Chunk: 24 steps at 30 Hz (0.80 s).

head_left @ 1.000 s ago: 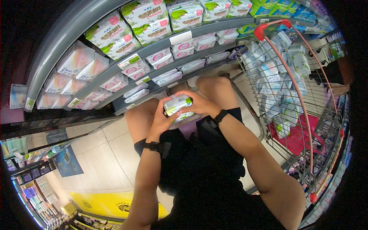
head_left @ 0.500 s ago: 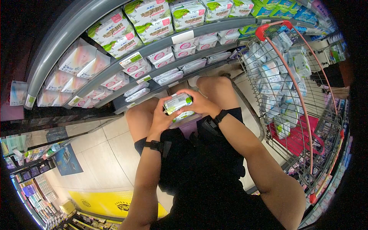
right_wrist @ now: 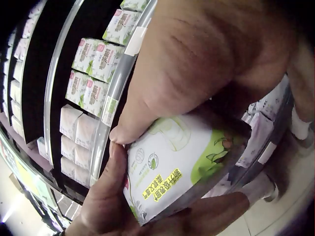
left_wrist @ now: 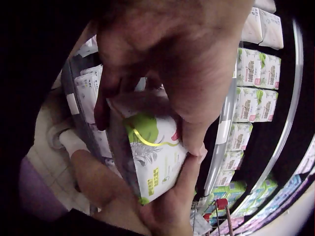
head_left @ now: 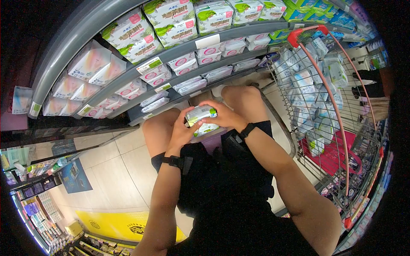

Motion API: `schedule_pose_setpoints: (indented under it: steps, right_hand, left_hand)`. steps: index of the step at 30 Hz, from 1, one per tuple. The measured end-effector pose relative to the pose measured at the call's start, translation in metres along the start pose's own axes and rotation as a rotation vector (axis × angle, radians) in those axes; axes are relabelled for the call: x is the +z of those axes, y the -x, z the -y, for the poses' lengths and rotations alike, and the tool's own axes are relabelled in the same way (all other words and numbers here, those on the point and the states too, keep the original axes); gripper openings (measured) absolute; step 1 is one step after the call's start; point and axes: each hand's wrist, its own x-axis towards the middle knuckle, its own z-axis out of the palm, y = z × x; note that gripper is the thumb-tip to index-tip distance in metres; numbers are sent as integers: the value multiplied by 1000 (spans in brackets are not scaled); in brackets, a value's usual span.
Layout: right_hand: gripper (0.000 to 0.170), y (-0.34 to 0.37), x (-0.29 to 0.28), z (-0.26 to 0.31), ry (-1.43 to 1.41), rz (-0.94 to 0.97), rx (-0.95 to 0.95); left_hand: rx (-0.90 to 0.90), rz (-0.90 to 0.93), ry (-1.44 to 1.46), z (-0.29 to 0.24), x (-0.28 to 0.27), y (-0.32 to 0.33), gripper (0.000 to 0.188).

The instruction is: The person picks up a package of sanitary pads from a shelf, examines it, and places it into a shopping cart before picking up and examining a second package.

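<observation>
A white and green pack of sanitary pads (head_left: 202,113) is held over the lap, between the knees. My left hand (head_left: 183,131) grips its left side, and my right hand (head_left: 227,117) grips the right side. Both thumbs meet on the near face. From the left wrist view, the pack (left_wrist: 160,160) shows a green patch, a leaf print and yellow lettering. The right wrist view shows the same pack (right_wrist: 170,160) with its printed face between the two hands; the fingers behind it are mostly hidden.
Shelves with stacked white and green packs (head_left: 173,19) and pink-marked packs (head_left: 183,64) curve across the front. To the right stands a shopping cart (head_left: 341,111) with many packs and a red bag (head_left: 337,158). A yellow floor sign (head_left: 115,224) lies behind at left.
The pack has tilted slightly in my hands, which keep their grip on it. The head view has shifted a little, so the shelves appear slightly farther right.
</observation>
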Motion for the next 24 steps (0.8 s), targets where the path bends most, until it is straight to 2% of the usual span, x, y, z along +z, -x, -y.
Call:
schedule_pose_setpoints:
  steps: [7,10,16,19,22,24]
  right_hand:
    - [65,2,-4,7,73,29,-44]
    - [66,2,-4,9,58,35,-58]
    - [71,-1,-5,9,58,-2,-163]
    - [76,3,-2,15,-112,-62,-73]
    - [81,5,-2,15,-166,-30,8]
    - [81,5,-3,13,-145,-17,31]
  left_hand:
    - [45,67,-48,-3,-3,2,67]
    - [136,66,-67,4,-4,-1,67]
    - [119,62,39,-5,-2,1,65]
    - [69,74,108,-9,-2,3,68]
    - [43,47,193,-14,1,3,71]
    - [87,-10,176,-16,5,3,73]
